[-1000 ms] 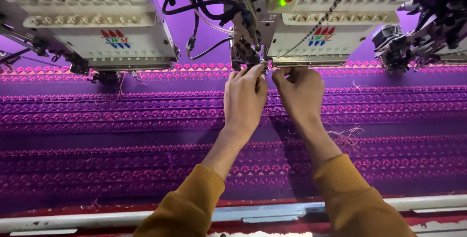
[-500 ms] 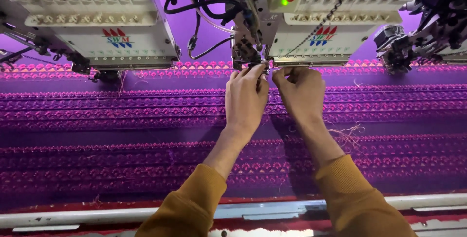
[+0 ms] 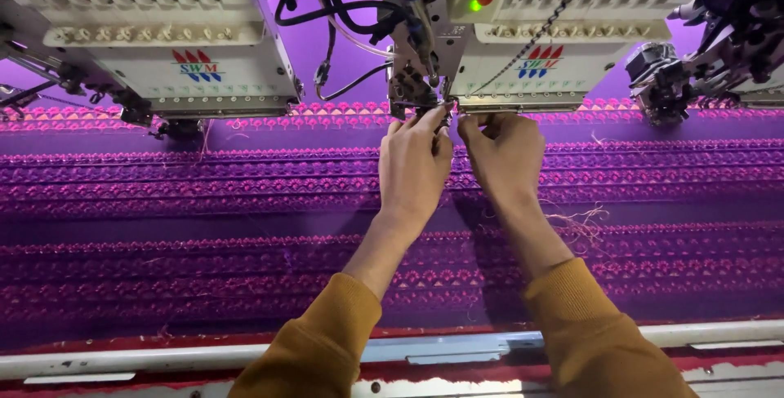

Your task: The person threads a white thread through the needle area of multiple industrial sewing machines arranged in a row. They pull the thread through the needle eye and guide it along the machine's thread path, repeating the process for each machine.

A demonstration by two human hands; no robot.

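A purple fabric [image 3: 204,226], banded with rows of pink embroidery, stretches flat across the whole width of the machine bed. Above it hang two cream embroidery heads, one at left [image 3: 175,63] and one at right [image 3: 563,59]. Both mustard-sleeved arms reach to the needle assembly [image 3: 412,88] between the heads. The left hand [image 3: 414,171] has its fingers narrowed, tips touching the assembly's lower end. The right hand [image 3: 505,153] is curled nearly closed just beside it; whether it pinches a thread cannot be told. Loose threads [image 3: 584,222] lie near the right wrist.
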